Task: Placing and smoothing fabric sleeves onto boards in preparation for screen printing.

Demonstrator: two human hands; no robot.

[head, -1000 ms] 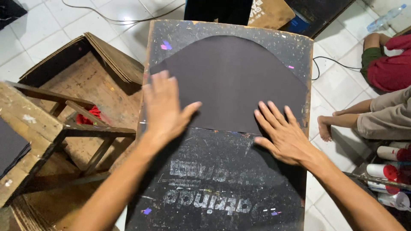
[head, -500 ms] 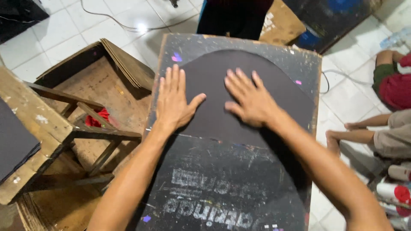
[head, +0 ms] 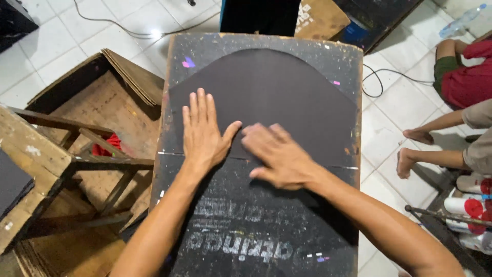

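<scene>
A dark arch-shaped sheet (head: 287, 92) lies flat on the far half of a worn black board (head: 256, 220). My left hand (head: 202, 131) presses palm-down on the sheet's left part, fingers spread. My right hand (head: 277, 156) lies flat across the sheet's straight near edge, just right of the left hand, thumbs almost touching. Neither hand holds anything.
A wooden stool frame (head: 77, 154) and stacked cardboard sheets (head: 133, 72) stand left of the board. A red cloth (head: 107, 143) lies under the stool. Another person's legs and feet (head: 425, 143) rest on the white tiles at right, near white tubes with red caps (head: 464, 205). A cable (head: 379, 82) runs nearby.
My right hand slid from the sheet's upper middle down to its near edge beside my left hand. The left hand stayed in place on the sheet.
</scene>
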